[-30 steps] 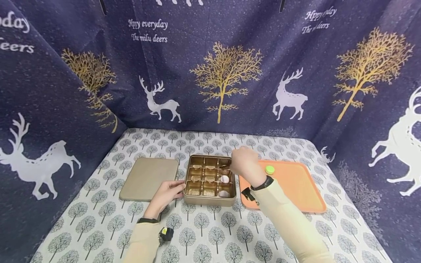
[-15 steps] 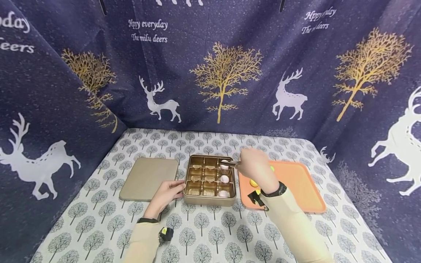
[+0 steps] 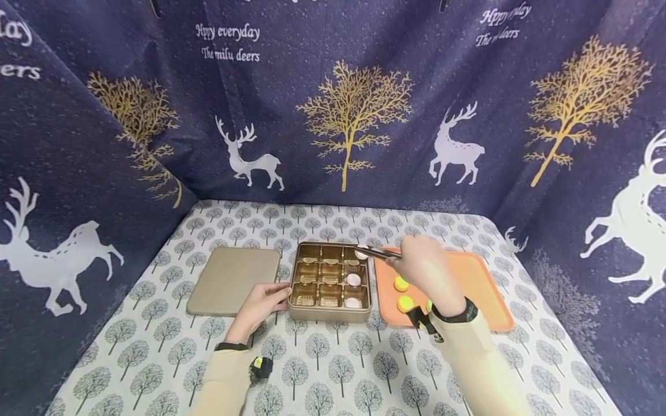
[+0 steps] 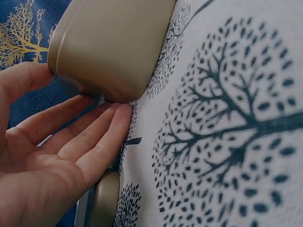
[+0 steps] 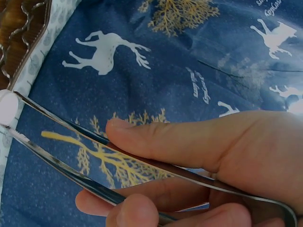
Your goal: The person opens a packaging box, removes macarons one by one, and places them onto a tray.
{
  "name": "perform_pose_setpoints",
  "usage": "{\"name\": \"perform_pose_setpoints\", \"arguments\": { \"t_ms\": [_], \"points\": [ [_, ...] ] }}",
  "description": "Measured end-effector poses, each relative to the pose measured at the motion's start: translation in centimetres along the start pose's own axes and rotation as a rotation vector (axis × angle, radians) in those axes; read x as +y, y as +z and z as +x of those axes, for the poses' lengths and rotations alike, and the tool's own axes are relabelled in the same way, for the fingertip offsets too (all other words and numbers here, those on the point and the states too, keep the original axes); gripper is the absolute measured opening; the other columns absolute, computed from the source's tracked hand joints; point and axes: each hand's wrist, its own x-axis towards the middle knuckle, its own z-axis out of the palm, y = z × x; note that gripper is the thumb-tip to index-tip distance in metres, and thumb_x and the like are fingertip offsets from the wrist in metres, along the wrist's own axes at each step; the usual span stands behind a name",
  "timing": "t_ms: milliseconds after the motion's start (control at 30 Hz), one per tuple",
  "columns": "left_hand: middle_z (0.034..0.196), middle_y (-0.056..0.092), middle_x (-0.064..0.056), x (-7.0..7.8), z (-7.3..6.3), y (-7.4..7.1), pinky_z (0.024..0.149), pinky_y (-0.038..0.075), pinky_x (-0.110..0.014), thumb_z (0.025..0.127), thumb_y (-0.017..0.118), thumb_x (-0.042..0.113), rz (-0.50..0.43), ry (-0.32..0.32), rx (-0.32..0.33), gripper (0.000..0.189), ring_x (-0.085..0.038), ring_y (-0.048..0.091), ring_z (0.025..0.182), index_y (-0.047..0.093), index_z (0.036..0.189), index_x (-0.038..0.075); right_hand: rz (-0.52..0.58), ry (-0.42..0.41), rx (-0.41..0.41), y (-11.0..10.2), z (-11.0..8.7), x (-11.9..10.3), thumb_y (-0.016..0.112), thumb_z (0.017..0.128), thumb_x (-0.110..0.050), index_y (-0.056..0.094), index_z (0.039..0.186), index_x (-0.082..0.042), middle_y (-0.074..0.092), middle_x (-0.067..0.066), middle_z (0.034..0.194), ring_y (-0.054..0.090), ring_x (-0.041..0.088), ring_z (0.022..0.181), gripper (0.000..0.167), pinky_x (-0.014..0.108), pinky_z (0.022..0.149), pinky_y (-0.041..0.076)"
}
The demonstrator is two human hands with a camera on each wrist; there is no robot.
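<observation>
My right hand (image 3: 424, 268) holds slim metal tongs (image 3: 377, 252) between thumb and fingers, over the orange tray. At the tongs' toothed tips sits a white round piece (image 5: 7, 108), by the back right corner of a gold-coloured tin box (image 3: 328, 314). The box has a gold insert with several compartments; a white piece (image 3: 353, 279) lies in the middle right one and another white piece (image 3: 352, 303) in the front right one. My left hand (image 3: 262, 303) touches the box's left front corner, with thumb near the rim and fairly straight fingertips against the wall.
A flat gold-coloured lid (image 3: 234, 281) lies left of the box. On the orange tray (image 3: 481, 289) at the right are a yellow round piece (image 3: 400, 283), a second yellow piece (image 3: 405, 304) and a partly hidden greenish piece (image 3: 429, 304). Patterned cloth covers the table.
My right hand has moved right and slightly toward me. The white piece at the tongs' tips has shifted from the back right compartment toward the rim. My left hand stays at the box.
</observation>
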Motion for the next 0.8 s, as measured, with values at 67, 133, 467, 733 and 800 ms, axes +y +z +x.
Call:
{"name": "perform_pose_setpoints", "arguments": {
  "t_ms": [67,133,467,733,800],
  "points": [
    [0.141,0.046,-0.033,0.1,0.0,0.0,0.1,0.055,-0.04,0.097,0.056,0.008,0.001,0.0,-0.003,0.044,-0.041,0.06,0.118,0.047,0.134,-0.014,0.018,0.014,-0.004,-0.3,-0.2,0.4,0.071,0.088,-0.027,0.054,0.062,-0.011,0.045,-0.001,0.055,0.041,0.014,0.047,0.034,0.022,0.041,0.033],
    [0.141,0.045,-0.033,0.2,0.0,0.0,0.099,0.055,-0.04,0.097,0.056,0.008,0.001,0.0,-0.003,0.044,-0.041,0.06,0.118,0.047,0.134,-0.015,0.025,0.026,-0.014,-0.5,-0.4,0.8,0.07,0.088,-0.027,0.053,0.061,-0.012,0.046,0.0,0.055,0.043,0.014,0.047,0.035,0.022,0.04,0.035],
    [0.141,0.044,-0.035,0.2,-0.1,0.0,0.099,0.056,-0.038,0.097,0.055,0.006,-0.013,-0.002,-0.007,0.045,-0.04,0.06,0.117,0.045,0.135,-0.016,0.044,0.065,0.0,-0.9,-1.3,3.1,0.068,0.089,-0.03,0.044,0.057,-0.015,0.04,-0.003,0.051,0.042,0.013,0.046,0.042,0.023,0.04,0.035],
    [0.142,0.043,-0.035,0.1,0.0,0.0,0.098,0.056,-0.036,0.097,0.055,0.006,-0.013,-0.005,-0.01,0.045,-0.04,0.06,0.118,0.045,0.135,-0.016,0.013,0.096,0.028,-1.2,-2.1,5.7,0.068,0.088,-0.033,0.04,0.052,-0.017,0.036,-0.004,0.05,0.038,0.014,0.045,0.048,0.025,0.039,0.031],
    [0.141,0.044,-0.034,0.1,0.1,0.0,0.098,0.056,-0.035,0.097,0.055,0.006,-0.012,-0.01,-0.003,0.044,-0.039,0.06,0.118,0.045,0.135,-0.016,0.009,0.105,0.04,-1.1,-2.3,6.4,0.069,0.087,-0.033,0.04,0.053,-0.016,0.037,-0.003,0.051,0.038,0.016,0.046,0.048,0.026,0.039,0.031]
  ]
}}
